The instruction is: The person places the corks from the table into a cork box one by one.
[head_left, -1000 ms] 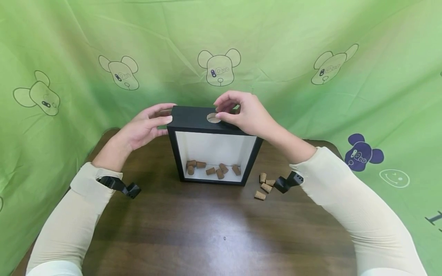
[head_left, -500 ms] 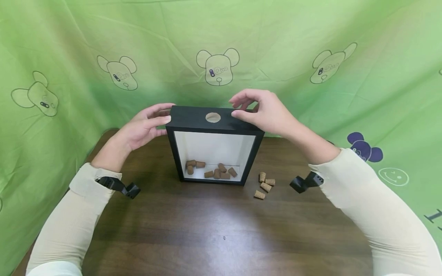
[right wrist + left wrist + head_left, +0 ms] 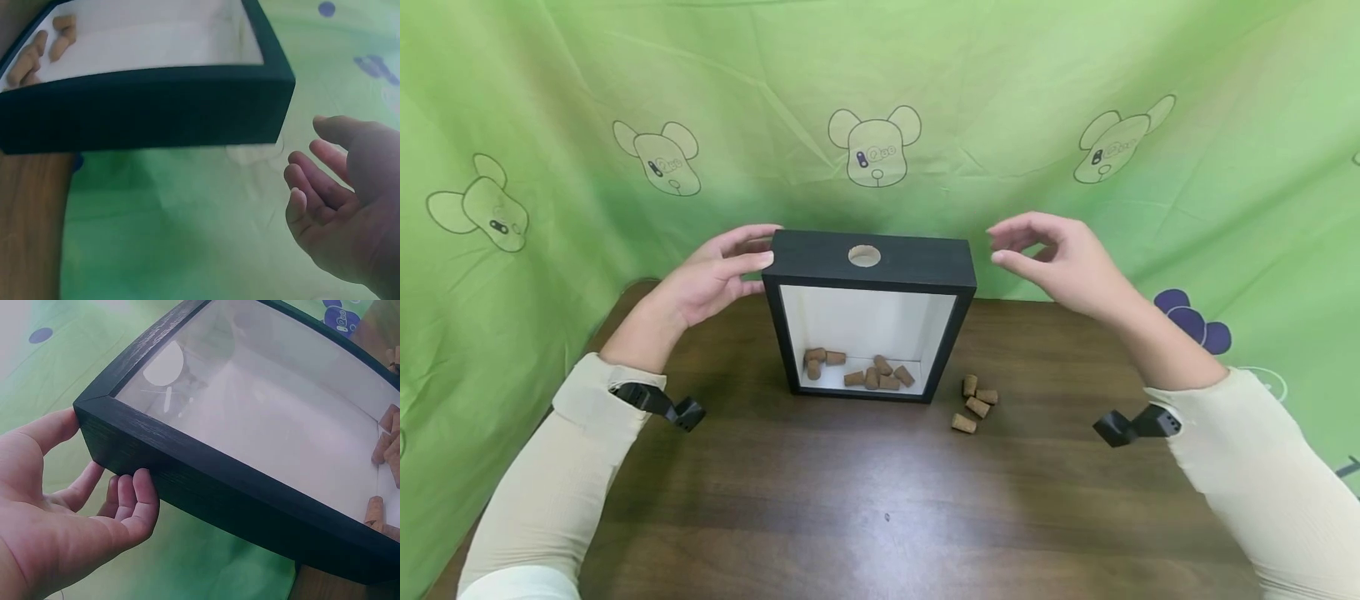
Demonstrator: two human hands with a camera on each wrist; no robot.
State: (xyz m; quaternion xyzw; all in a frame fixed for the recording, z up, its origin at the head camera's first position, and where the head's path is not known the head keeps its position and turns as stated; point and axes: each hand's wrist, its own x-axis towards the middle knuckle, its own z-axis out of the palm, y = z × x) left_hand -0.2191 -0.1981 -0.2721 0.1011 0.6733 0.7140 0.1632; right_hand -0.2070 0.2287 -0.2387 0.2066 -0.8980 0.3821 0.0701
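Observation:
A black shadow box frame (image 3: 880, 260) with a clear front stands upright on the table, a round hole (image 3: 864, 256) in its top. Several corks (image 3: 887, 382) lie on its white floor. My left hand (image 3: 718, 271) holds the box at its upper left corner, thumb at the front edge and other fingers along the side and back. In the left wrist view, bent fingertips (image 3: 145, 487) touch the side panel. Off the box's upper right corner, my right hand (image 3: 1060, 258) hovers in the air, fingers loosely bent around nothing.
Several loose corks (image 3: 977, 407) lie on the brown wooden table (image 3: 850, 500), just right of the box. Close behind hangs a green curtain (image 3: 760, 150) printed with bear heads, which also wraps both sides.
My right hand has moved right, from over the hole to beyond the box. One more cork now lies inside, and the corks there have shifted. My left hand has stayed put.

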